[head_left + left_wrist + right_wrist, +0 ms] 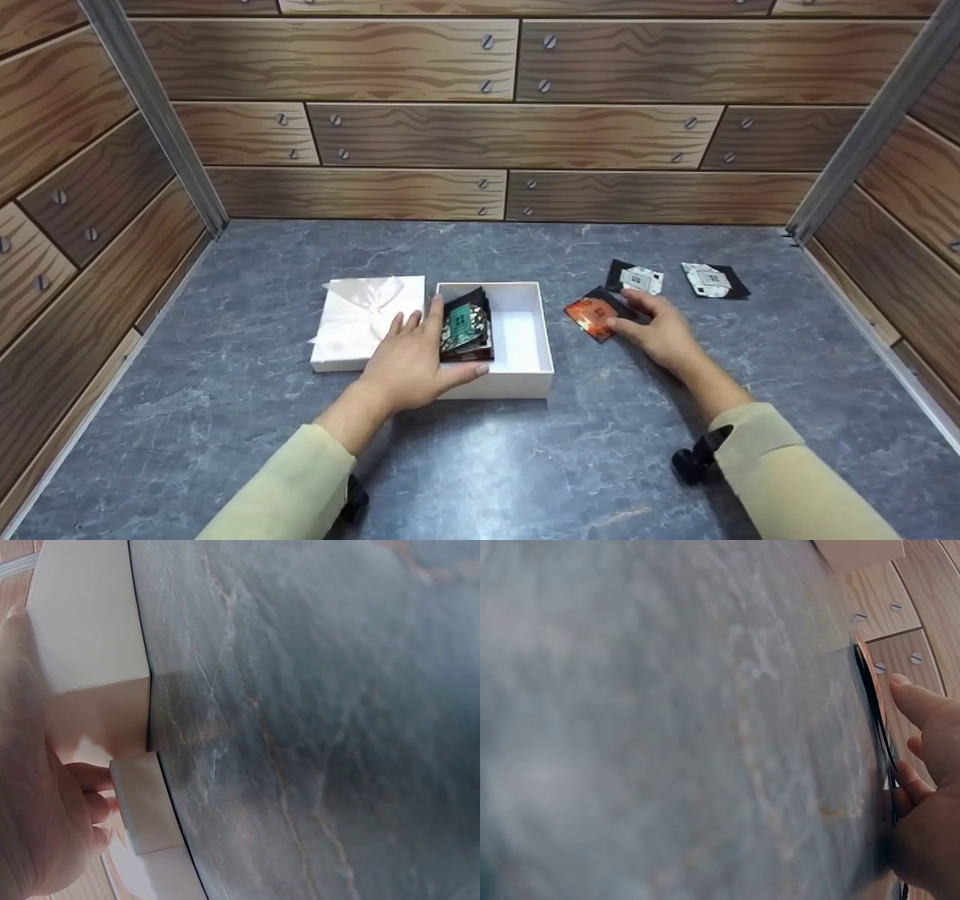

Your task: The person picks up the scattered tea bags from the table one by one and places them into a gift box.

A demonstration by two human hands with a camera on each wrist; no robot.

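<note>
My left hand [409, 367] rests over the near left corner of an open white box [547, 330]. Its thumb lies along the near rim and its fingers reach over the left side. Inside, a stack of printed cards [465, 328] leans at the left, a green one on top. My right hand [660, 334] is at an orange and black card [590, 313], fingers touching its right part. In the right wrist view, the thumb [907, 686] stands apart from that card [870, 682]. Whether any finger reaches beneath it is unclear.
A white lid [345, 315] with a ribbon bow lies against the box's left side. Two white and black cards, one [636, 278] beside the orange card and another [714, 280] farther right, lie on the grey marbled table [600, 465]. Wood-patterned walls [510, 135] enclose three sides.
</note>
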